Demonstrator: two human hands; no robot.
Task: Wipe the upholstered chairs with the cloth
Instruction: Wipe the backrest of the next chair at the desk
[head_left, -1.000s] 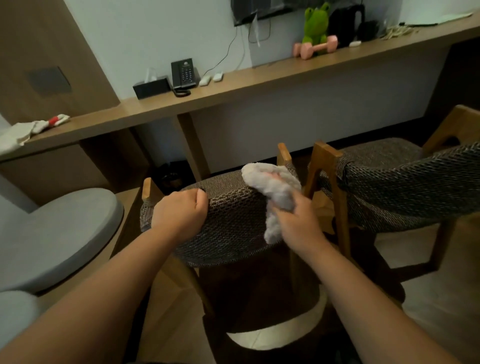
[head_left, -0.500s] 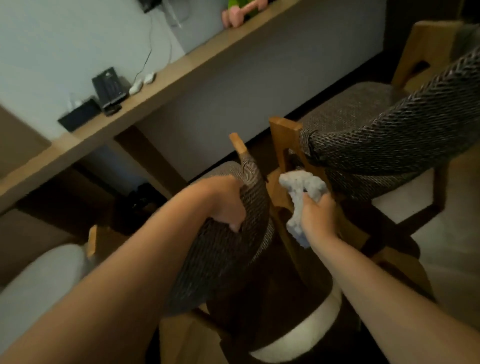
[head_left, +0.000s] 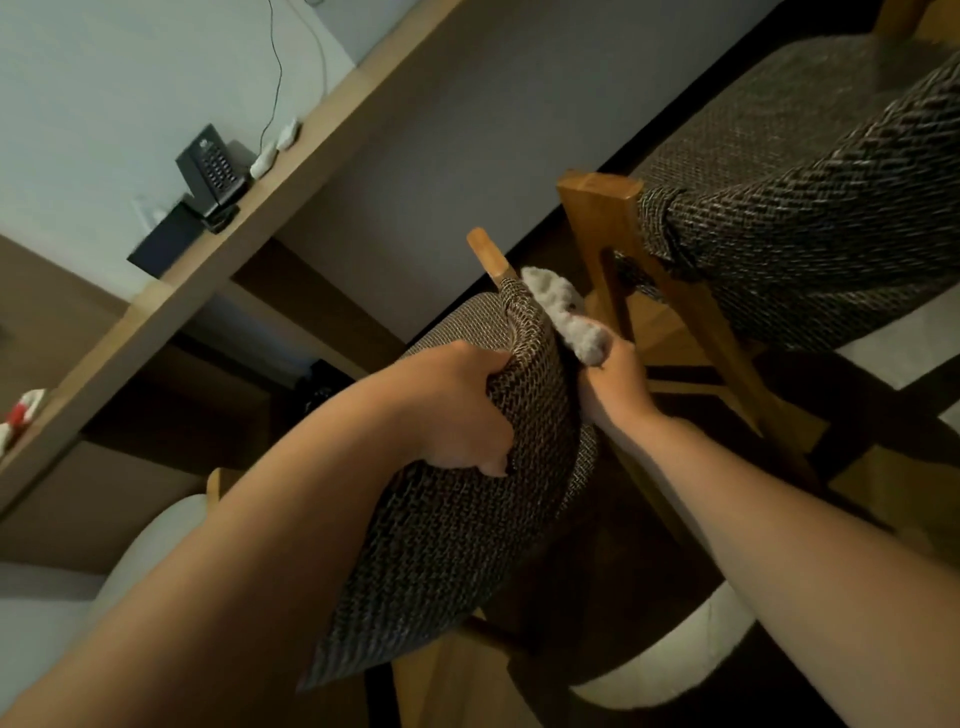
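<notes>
The person leans over the backrest (head_left: 467, 525) of the nearer of 2 chairs, and everything sits around that woven dark panel. The left hand (head_left: 457, 410) is on its near top edge, fingers curled over the fabric and gripping it to steady the chair. Just past the backrest's right edge, the right hand (head_left: 615, 387) has its fingers wrapped around the pale bunched cloth (head_left: 569, 317), which is pressed against the panel's far upper corner below the wooden post (head_left: 488, 254). This looks like the wiping of that end of the backrest; next the cloth probably needs dragging along the upholstery with the grip kept firm. Beyond the backrest stands the second chair (head_left: 810, 208), then the long shelf (head_left: 291, 171) with a phone (head_left: 210, 166).
</notes>
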